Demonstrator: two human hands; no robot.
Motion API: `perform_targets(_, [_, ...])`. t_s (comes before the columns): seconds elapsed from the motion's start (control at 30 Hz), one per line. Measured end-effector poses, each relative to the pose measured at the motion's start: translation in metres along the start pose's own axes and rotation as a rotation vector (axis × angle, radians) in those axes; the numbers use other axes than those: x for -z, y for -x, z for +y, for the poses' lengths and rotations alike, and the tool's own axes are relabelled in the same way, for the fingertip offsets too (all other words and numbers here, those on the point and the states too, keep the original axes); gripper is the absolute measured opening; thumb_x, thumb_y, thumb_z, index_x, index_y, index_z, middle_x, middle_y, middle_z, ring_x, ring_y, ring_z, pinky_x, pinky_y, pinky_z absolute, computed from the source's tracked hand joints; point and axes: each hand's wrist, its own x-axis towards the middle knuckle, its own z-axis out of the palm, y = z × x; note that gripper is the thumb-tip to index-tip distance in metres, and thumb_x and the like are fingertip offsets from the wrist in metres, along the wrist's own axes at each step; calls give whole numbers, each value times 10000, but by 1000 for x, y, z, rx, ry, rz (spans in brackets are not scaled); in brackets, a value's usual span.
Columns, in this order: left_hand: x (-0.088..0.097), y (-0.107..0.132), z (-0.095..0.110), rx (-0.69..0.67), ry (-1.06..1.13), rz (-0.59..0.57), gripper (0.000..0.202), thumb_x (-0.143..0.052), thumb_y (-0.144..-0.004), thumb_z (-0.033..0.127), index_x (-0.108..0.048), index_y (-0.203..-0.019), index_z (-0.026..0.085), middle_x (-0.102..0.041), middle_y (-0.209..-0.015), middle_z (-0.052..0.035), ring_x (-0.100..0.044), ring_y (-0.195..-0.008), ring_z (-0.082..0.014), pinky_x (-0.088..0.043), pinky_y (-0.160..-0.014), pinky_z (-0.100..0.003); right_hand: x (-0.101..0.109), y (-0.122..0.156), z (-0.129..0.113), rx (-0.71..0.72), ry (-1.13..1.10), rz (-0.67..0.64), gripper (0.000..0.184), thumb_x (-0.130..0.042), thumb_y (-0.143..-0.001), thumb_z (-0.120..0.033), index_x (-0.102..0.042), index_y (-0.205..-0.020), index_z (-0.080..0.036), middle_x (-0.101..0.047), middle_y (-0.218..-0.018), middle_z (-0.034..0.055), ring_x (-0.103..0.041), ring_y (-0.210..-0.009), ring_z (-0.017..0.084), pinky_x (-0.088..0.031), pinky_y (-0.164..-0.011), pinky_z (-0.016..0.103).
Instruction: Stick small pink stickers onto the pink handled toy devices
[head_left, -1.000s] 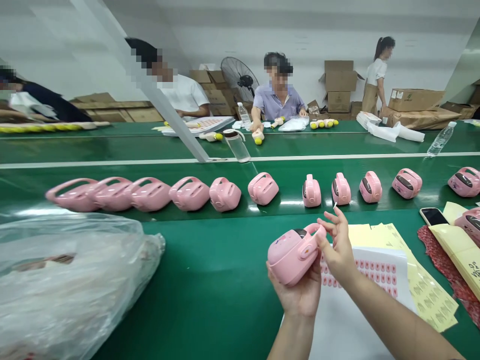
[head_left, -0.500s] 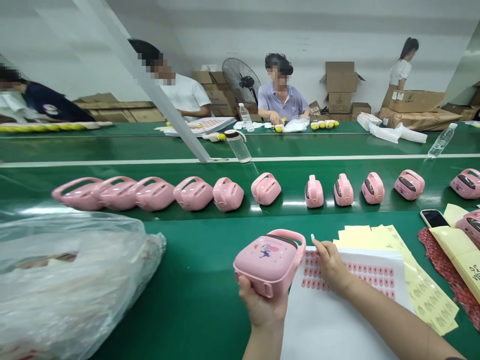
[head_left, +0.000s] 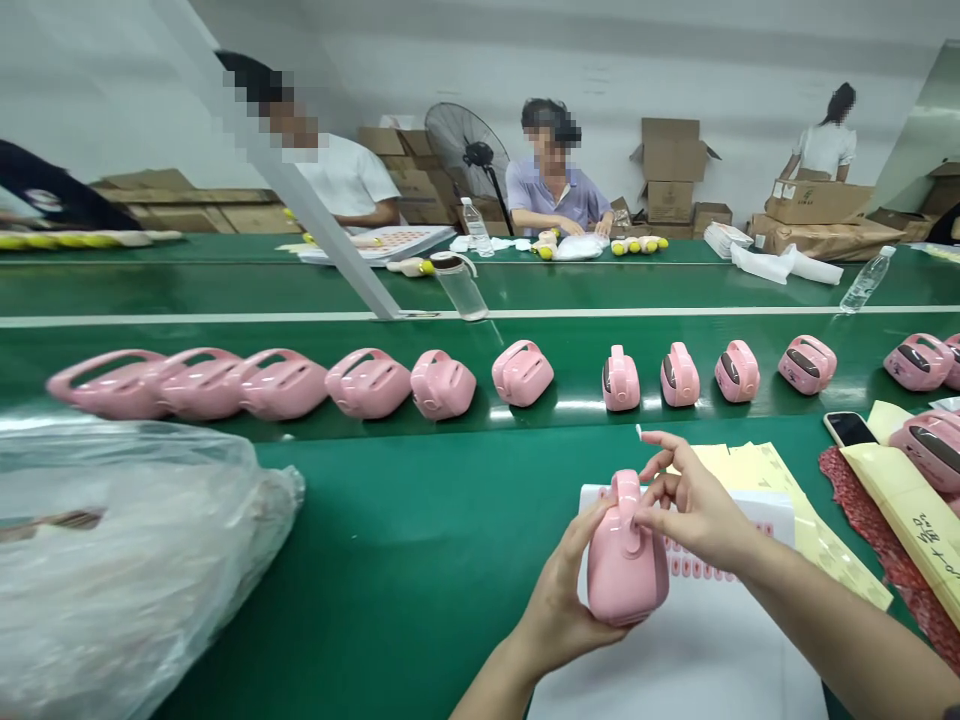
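My left hand (head_left: pixel 559 600) wraps round a pink plastic case (head_left: pixel 626 565), held upright with its handle on top, above a white sheet of small red stickers (head_left: pixel 720 570). My right hand (head_left: pixel 686 500) pinches at the case's handle with thumb and forefinger. A small white bit sticks up from one raised fingertip; whether a sticker sits under the pinch I cannot make out.
A row of pink cases (head_left: pixel 442 385) lies across the green belt (head_left: pixel 420 540) beyond my hands. A clear plastic bag (head_left: pixel 127 560) fills the near left. Yellow backing sheets (head_left: pixel 847 560), a phone (head_left: pixel 847 428) and a red cloth (head_left: pixel 892 545) lie right. Other people work at the far belt.
My left hand has turned the pink case from lying flat to upright and brought it right. My right hand left the sticker sheet and came up to the case's handle.
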Motion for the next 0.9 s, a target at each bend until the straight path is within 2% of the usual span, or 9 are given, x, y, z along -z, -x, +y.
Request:
perform_targets(0.23, [-3, -5, 4, -48, -6, -2, 971, -769, -611, 258, -221, -1411, 307, -524, -1256, -153, -523, -1162, -363, -458, -910, -548, -3, 10, -1, -60, 137, -49, 675, -568, -649, -42, -350, -1241, -283, -439, -944, -21, -591, -648, 92, -448, -649, 302])
perform_targets(0.47, [-5, -5, 3, -55, 18, 93, 959, -798, -540, 259, -341, -1382, 314, -595, -1202, -148, -583, -1078, -372, -483, -858, -554, -7, 15, 7, 94, 305, 46, 659, -561, -670, -43, -374, -1258, -274, -471, -940, -1, -556, -765, 129, -467, -725, 324])
perform_targets(0.6, [-8, -4, 1, -7, 86, 163, 966, -821, -459, 217, -432, -1337, 319, -610, -1200, -138, -601, -1051, -369, -487, -853, -542, -8, 15, 11, 113, 220, 64, 605, -575, -674, -73, -394, -1215, -274, -460, -896, -13, -559, -706, 121, -468, -642, 292])
perform_targets(0.73, [-8, -4, 1, 8, 109, 166, 970, -837, -432, 211, -459, -1319, 310, -611, -1204, -139, -585, -1081, -372, -483, -867, -530, -8, 13, 11, 79, 94, 29, 579, -585, -668, -92, -388, -1182, -270, -434, -869, -30, -552, -640, 96, -456, -604, 271])
perform_targets(0.9, [-9, -4, 0, -32, 82, 149, 979, -820, -474, 230, -402, -1355, 320, -613, -1182, -140, -590, -1068, -368, -482, -861, -540, -7, 13, 9, 98, 194, 31, 569, -565, -689, -77, -400, -1205, -252, -457, -873, -18, -532, -655, 104, -472, -633, 280])
